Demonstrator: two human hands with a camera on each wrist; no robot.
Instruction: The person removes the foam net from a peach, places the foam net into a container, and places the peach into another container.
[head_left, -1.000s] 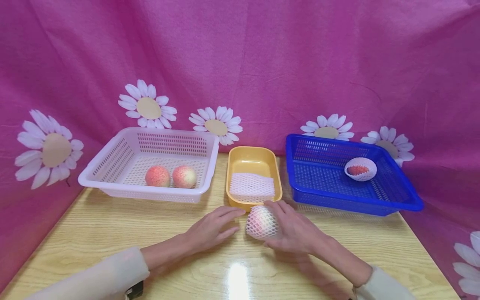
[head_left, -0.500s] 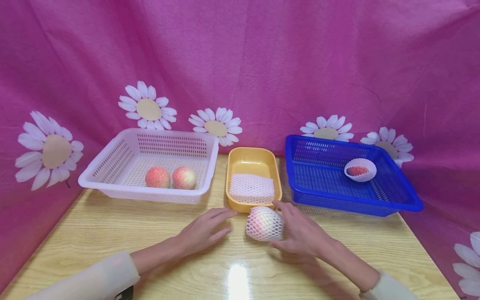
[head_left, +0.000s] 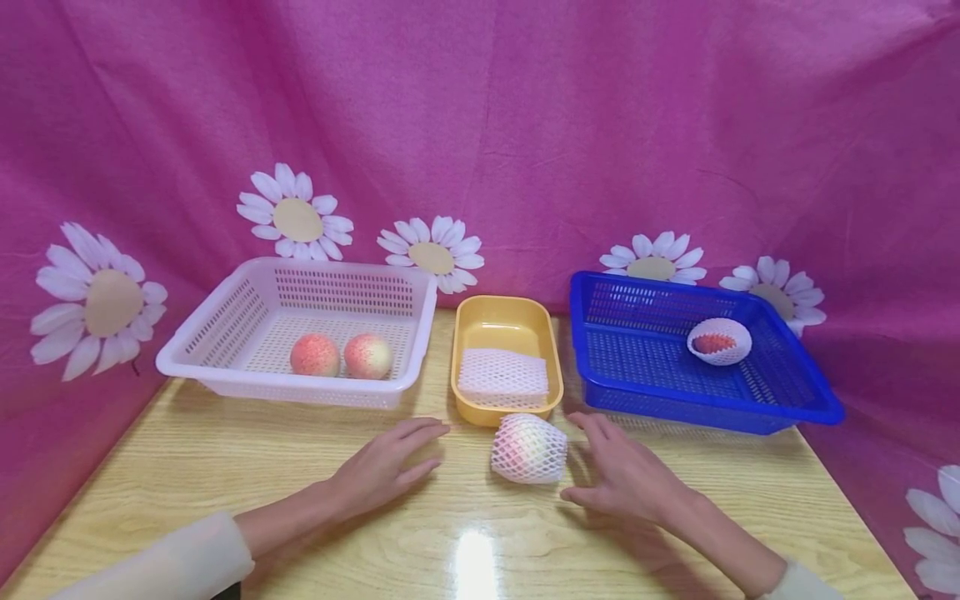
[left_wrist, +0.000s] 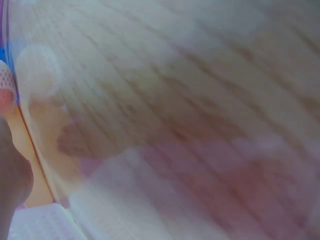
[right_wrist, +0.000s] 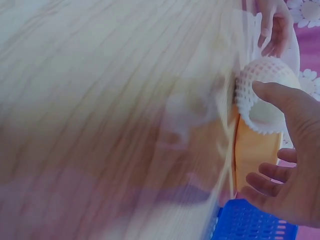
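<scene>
A peach (head_left: 528,450) in a white foam net sleeve lies on the wooden table, just in front of the yellow tray (head_left: 467,408). To its right, my right hand (head_left: 626,471) is apart from it, fingers relaxed and holding nothing. My left hand (head_left: 386,467) hovers to the left of the peach, its fingers loosely extended with nothing in them. In the right wrist view the sleeved peach (right_wrist: 267,95) shows an open end of the net, with the right thumb (right_wrist: 280,95) overlapping it. A flat stack of foam net sleeves (head_left: 502,375) lies in the yellow tray.
At the back left stands a white basket (head_left: 300,386) with two bare peaches (head_left: 315,356). A blue basket (head_left: 690,406) at the back right holds one peach in a net sleeve (head_left: 720,342). A pink flowered cloth (head_left: 510,150) hangs behind the table.
My right hand has let go of the sleeved peach and drawn back to the right. The left hand has moved away to the left. The peach stays on the table.
</scene>
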